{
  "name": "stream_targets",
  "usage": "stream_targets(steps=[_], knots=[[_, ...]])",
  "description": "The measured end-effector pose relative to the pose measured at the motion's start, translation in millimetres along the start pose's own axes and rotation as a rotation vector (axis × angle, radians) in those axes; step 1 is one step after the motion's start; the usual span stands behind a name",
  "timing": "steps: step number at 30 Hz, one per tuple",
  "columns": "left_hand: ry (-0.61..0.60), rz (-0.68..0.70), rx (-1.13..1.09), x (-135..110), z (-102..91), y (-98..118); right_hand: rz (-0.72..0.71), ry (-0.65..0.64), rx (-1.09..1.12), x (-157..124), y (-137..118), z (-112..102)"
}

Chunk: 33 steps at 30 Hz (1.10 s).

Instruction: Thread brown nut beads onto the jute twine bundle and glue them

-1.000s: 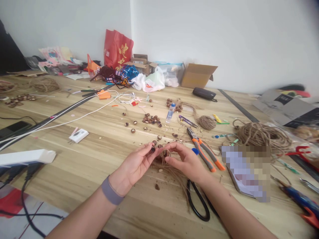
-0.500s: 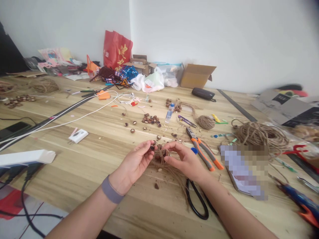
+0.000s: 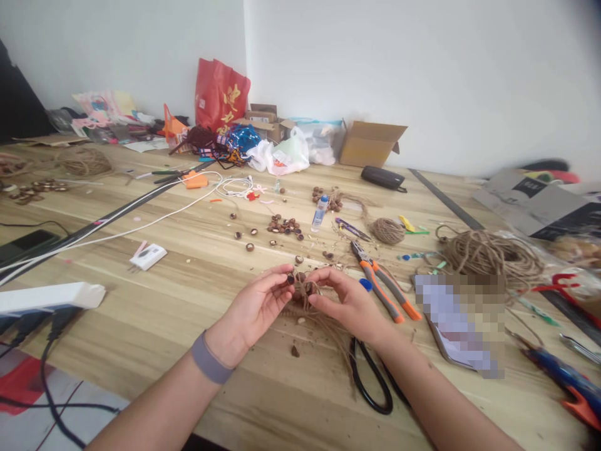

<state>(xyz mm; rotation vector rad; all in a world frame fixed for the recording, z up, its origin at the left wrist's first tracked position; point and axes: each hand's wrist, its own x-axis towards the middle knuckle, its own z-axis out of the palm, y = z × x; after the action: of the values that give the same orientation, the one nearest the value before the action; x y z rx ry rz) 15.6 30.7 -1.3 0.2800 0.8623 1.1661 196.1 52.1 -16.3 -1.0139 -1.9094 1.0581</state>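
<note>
My left hand (image 3: 253, 308) pinches a small dark brown bead (image 3: 290, 279) between thumb and fingertips, just above the wooden table (image 3: 188, 313). My right hand (image 3: 350, 302) pinches a bundle of jute twine strands (image 3: 328, 329) with brown beads on it, right beside the left fingertips. The loose strands trail toward me over the table. A grey band sits on my left wrist.
Orange-handled pliers (image 3: 382, 289) and black-handled scissors (image 3: 370, 382) lie by my right hand. A blurred phone (image 3: 457, 319), a large twine coil (image 3: 488, 254), a small twine ball (image 3: 387, 230), loose beads (image 3: 284, 227), a glue bottle (image 3: 320, 213), cables, bags and boxes crowd the table.
My hands have stayed in nearly the same spot. The left fingertips with the bead have closed in a little on the bundle in the right hand.
</note>
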Motion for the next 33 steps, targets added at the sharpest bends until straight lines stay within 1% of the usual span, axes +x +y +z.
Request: stream_targets(steps=[3, 6, 13, 16, 19, 27, 33], knots=[[-0.026, 0.006, 0.019, -0.3, -1.0, -0.7, -0.004, 0.013, -0.011, 0.4, -0.2, 0.5], [-0.023, 0.056, 0.078, -1.0, -1.4, -1.7, -0.018, 0.029, -0.033, 0.7, 0.0, 1.1], [-0.003, 0.304, 0.396, -1.7, -4.5, -4.6, -0.025, 0.024, -0.144, -0.1, -1.8, 0.9], [-0.003, 0.367, 0.493, -1.2, -5.8, -5.7, -0.041, 0.018, -0.174, -0.4, -3.4, 1.1], [-0.014, 0.38, 0.578, -1.6, -6.0, -6.4, -0.059, 0.027, -0.201, -0.5, -4.7, 2.1], [-0.053, 0.372, 0.668, -3.8, -5.2, -8.6, -0.107, 0.042, -0.245, -0.8, -7.8, 4.9], [-0.063, 0.353, 0.672, -2.5, -6.8, -10.1, -0.116, 0.071, -0.265, -0.6, -6.5, 6.0]])
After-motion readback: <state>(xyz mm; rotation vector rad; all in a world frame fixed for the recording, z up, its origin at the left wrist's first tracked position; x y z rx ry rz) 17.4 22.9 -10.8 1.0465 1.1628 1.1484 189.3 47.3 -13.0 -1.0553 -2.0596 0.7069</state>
